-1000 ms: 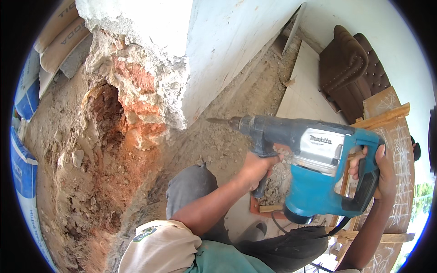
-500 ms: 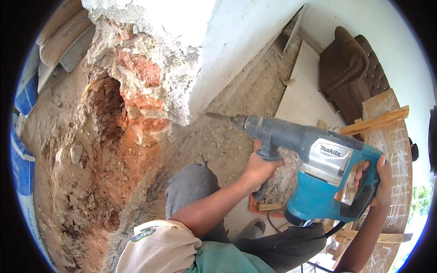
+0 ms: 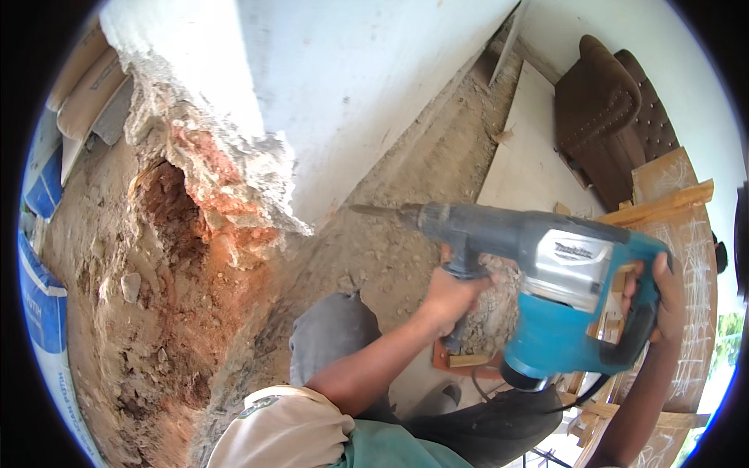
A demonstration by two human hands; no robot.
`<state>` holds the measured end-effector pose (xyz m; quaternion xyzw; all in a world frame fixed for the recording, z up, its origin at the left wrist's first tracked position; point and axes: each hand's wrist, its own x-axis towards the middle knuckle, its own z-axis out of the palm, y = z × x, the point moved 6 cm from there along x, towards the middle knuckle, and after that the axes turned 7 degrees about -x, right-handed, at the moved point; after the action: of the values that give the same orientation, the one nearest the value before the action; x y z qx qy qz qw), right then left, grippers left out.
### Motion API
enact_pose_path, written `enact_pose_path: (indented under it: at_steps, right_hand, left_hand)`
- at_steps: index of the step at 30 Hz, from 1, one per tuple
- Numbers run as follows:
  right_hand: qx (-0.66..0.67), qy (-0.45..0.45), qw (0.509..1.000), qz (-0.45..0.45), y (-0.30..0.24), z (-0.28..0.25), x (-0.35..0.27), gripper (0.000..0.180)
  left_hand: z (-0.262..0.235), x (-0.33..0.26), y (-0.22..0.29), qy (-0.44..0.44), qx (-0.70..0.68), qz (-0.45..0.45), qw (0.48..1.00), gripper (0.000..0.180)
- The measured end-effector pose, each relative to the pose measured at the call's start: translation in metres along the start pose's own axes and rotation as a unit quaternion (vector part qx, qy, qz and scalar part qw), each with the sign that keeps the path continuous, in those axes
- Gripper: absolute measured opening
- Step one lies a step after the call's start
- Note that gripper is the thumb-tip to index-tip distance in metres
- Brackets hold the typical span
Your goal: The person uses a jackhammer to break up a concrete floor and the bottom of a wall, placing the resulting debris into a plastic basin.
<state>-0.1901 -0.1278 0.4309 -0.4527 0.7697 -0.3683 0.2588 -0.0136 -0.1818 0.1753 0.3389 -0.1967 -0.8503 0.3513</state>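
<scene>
A teal and black demolition hammer (image 3: pixel 558 304) is held level across my front. My left hand (image 3: pixel 452 303) wraps round its side handle, just behind the front barrel. At the rear, my right hand (image 3: pixel 663 300) grips the D-shaped main handle; whether the trigger is pressed is hidden. The dark chisel bit (image 3: pixel 374 210) points left, in front of the white wall (image 3: pixel 335 101) near its lower edge. It looks apart from the broken wall end (image 3: pixel 222 183), where orange brick and rough plaster are exposed. Below that lies a hollow (image 3: pixel 173 195) in the soil.
Blue and white sacks (image 3: pixel 43 304) line the left side, with brown sacks (image 3: pixel 90 86) above. A brown tufted sofa (image 3: pixel 601 117) stands back right by pale floor tiles (image 3: pixel 530 148). Wooden boards (image 3: pixel 663 203) are on the right. A power cord (image 3: pixel 585 394) hangs below the tool.
The view has shifted, so the broken wall end sits farther left and more of the white wall face shows. The hammer stays in both hands, its bit slightly lower in view.
</scene>
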Motion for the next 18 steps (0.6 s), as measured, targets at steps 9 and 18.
enact_pose_path:
  at_steps: [9,18]
  right_hand:
    - [-0.012,-0.015,1.0,-0.003,0.006,0.007,0.004,0.052]
    - [-0.002,-0.011,1.0,-0.005,0.014,0.017,-0.015,0.053]
  left_hand:
    - [-0.016,0.006,-0.001,0.017,0.052,-0.01,0.998,0.021]
    - [-0.023,0.003,-0.012,-0.002,0.048,-0.009,0.999,0.025]
